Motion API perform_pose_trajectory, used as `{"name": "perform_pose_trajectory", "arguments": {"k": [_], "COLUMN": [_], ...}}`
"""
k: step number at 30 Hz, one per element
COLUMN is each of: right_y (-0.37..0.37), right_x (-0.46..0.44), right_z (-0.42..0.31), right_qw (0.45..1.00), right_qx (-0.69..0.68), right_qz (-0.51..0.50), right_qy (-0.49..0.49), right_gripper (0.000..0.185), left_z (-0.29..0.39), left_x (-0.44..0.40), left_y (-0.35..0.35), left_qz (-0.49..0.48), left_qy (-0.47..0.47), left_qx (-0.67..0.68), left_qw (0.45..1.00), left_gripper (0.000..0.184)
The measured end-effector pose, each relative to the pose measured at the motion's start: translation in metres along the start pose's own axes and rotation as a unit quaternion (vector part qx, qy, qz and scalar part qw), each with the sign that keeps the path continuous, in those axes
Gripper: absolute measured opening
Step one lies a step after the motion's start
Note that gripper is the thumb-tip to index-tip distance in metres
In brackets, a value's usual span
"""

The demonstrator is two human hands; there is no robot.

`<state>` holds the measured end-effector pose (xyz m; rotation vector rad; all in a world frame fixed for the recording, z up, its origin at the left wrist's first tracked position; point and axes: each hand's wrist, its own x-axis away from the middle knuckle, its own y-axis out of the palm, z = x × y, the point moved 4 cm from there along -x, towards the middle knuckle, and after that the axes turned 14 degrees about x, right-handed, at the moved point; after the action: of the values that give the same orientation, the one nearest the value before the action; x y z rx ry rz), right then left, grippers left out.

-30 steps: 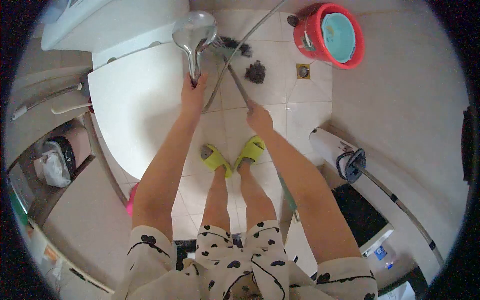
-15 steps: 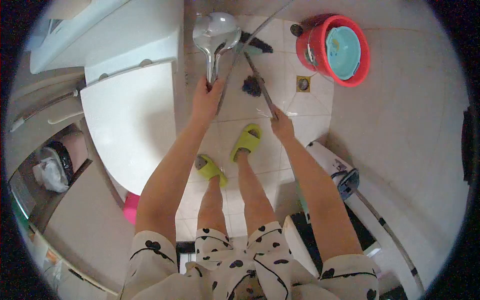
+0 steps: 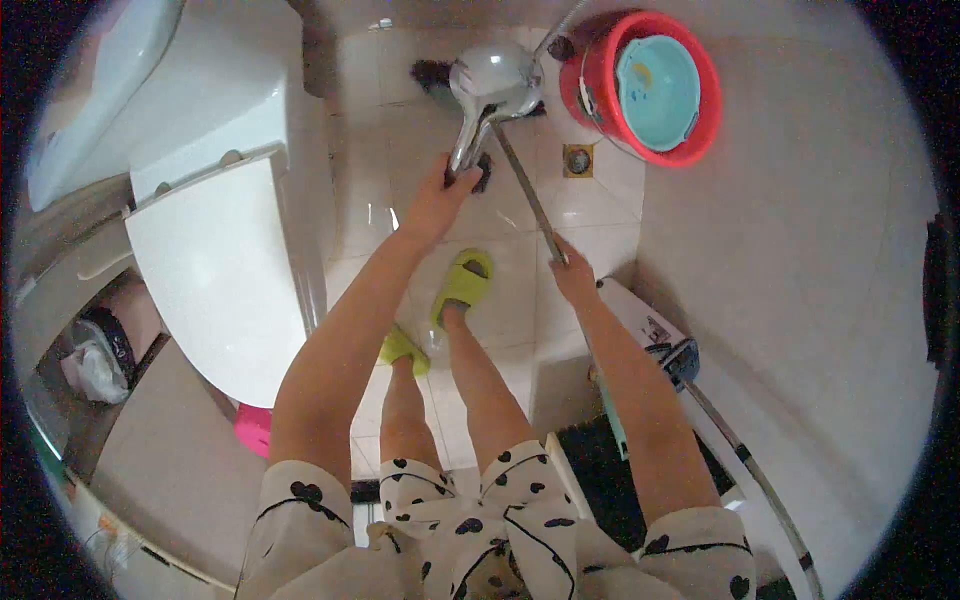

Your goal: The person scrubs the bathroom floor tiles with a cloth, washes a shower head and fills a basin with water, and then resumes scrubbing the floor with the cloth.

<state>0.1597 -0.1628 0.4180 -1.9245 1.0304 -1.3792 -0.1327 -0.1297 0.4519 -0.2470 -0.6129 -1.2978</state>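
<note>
My left hand (image 3: 440,205) is closed round the handle of a shiny chrome shower head (image 3: 494,82), held above the tiled floor. Closed on the long grey handle of a floor brush (image 3: 527,190) is my right hand (image 3: 574,272). The brush's dark bristles (image 3: 432,75) rest on the tiles, partly hidden behind the shower head. A dark clump (image 3: 484,172) lies on the floor, mostly covered by the shower head's handle and my left hand.
A white toilet with its lid down (image 3: 225,290) stands at the left. A red bucket (image 3: 708,95) holding a light-blue basin (image 3: 660,90) is at the upper right, near a square floor drain (image 3: 578,161). A mop (image 3: 745,455) leans at the right. Yellow-green slippers (image 3: 463,285) are on my feet.
The shower head has moved right, now over the brush and the dark clump. My right hand has shifted right and lower with the brush handle. The camera view has shifted, and my feet have moved.
</note>
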Motion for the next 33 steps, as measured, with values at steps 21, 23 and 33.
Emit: {"name": "perform_pose_trajectory", "arguments": {"k": [21,23,33], "right_y": [-0.032,0.0,-0.014], "right_x": [0.023,0.046,0.058], "right_z": [-0.017,0.01,-0.001], "right_qw": [0.917,0.96,0.972], "right_qx": [-0.197,-0.138,-0.077], "right_qz": [-0.141,-0.088,-0.116], "right_qy": [0.317,0.226,0.19], "right_gripper": [0.052,0.054,0.054], "left_z": [-0.013,-0.008,0.008], "left_x": [0.031,0.04,0.054], "left_y": [0.028,0.028,0.033], "left_qz": [-0.038,-0.036,-0.008], "left_qy": [-0.034,-0.034,-0.042], "left_qx": [-0.034,-0.021,0.0], "left_qw": [0.998,0.999,0.999], "left_gripper": [0.043,0.048,0.041]}}
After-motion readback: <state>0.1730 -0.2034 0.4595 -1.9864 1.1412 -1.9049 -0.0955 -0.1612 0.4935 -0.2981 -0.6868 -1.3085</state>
